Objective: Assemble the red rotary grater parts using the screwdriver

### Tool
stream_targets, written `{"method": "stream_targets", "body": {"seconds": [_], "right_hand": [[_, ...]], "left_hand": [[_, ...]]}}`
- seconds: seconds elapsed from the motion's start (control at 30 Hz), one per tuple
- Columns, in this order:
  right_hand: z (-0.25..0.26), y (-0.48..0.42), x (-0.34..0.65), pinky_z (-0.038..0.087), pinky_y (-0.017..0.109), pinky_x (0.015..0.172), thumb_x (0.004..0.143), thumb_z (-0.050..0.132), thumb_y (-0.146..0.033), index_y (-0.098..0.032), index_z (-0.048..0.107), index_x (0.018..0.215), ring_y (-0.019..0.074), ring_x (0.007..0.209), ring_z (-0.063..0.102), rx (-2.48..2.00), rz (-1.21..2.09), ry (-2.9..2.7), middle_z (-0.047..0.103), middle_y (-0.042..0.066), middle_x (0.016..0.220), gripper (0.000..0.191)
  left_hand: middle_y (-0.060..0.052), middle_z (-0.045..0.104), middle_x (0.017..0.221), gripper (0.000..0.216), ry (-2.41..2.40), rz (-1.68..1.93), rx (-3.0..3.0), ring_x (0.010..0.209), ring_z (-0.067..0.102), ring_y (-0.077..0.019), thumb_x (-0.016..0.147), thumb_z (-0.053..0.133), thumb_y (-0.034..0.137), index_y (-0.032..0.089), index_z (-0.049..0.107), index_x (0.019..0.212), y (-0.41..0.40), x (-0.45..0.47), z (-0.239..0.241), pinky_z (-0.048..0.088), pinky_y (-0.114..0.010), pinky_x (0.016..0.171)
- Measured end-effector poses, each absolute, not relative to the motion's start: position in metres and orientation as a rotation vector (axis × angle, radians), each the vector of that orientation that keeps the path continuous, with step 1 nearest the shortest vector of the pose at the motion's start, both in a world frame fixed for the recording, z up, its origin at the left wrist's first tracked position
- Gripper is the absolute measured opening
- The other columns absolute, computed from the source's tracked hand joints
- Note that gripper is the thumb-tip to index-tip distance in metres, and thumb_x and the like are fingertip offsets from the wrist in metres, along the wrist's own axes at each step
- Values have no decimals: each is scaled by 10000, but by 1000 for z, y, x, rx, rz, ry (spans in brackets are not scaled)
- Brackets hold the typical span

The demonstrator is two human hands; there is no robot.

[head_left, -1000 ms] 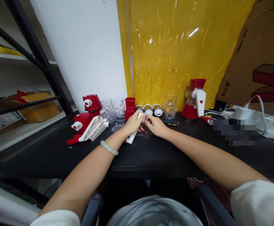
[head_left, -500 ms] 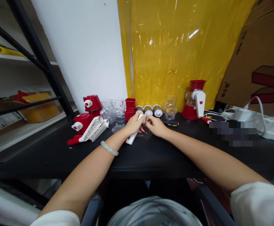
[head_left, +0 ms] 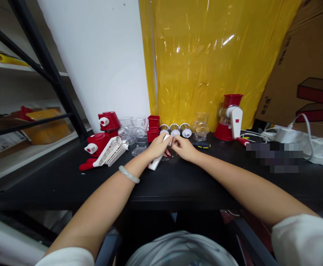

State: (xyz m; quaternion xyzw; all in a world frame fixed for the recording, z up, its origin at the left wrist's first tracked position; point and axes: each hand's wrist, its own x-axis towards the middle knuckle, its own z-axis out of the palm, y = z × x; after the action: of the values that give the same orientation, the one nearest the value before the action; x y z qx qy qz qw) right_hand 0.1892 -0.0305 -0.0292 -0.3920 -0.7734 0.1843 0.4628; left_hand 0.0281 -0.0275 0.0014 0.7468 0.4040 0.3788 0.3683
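My left hand (head_left: pixel 159 145) is closed round a white crank handle (head_left: pixel 156 162), whose lower end slants down toward me over the black table. Against the upper end of the handle, my right hand (head_left: pixel 182 147) has its fingers pinched together; whatever lies between them is too small and hidden to make out. Several small screws (head_left: pixel 167 159) lie on the table just below the hands. Behind the hands, several metal grater drums (head_left: pixel 174 129) with white rims stand in a row. A screwdriver (head_left: pixel 202 145) with a black and yellow handle lies right of my right hand.
Red grinder bases (head_left: pixel 98 143) and white crank handles (head_left: pixel 111 152) sit at left. Clear plastic hoppers (head_left: pixel 135 127) and red feed parts (head_left: pixel 153 127) stand behind. An assembled rotary grater (head_left: pixel 228 118) is at right, near white cables and a power strip (head_left: pixel 319 157).
Hardly anything differs. Both hands stay together at the upper end of the crank handle, with only slight finger movement.
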Motion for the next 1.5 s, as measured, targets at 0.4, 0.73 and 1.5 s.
{"method": "stream_targets", "body": {"seconds": [0.4, 0.73, 1.5], "right_hand": [[-20, -37, 197, 323, 245, 578, 883, 475, -250, -210, 517, 849, 128, 582, 507, -1013, 179, -2162, 574, -22, 663, 68], [-3, -47, 205, 321, 275, 652, 934, 469, -261, -208, 604, 956, 189, 775, 598, -1017, -273, -2399, 698, 82, 917, 147], [-10, -44, 201, 389, 255, 606, 858, 581, -266, -206, 619, 942, 138, 615, 596, -1022, 54, -2003, 662, 3, 696, 110]], "left_hand": [[10, 613, 679, 277, 1067, 847, 1771, 448, 608, -128, 949, 456, 478, 202, 470, 917, -35, 30, 12, 462, -201, 372], [-26, 640, 668, 335, 1038, 757, 1631, 457, 617, -142, 952, 420, 492, 178, 521, 897, -33, 28, 14, 482, -217, 385], [-36, 654, 719, 412, 1020, 810, 1516, 472, 614, -118, 948, 392, 533, 168, 582, 921, -27, 24, 19, 494, -201, 409]]}}
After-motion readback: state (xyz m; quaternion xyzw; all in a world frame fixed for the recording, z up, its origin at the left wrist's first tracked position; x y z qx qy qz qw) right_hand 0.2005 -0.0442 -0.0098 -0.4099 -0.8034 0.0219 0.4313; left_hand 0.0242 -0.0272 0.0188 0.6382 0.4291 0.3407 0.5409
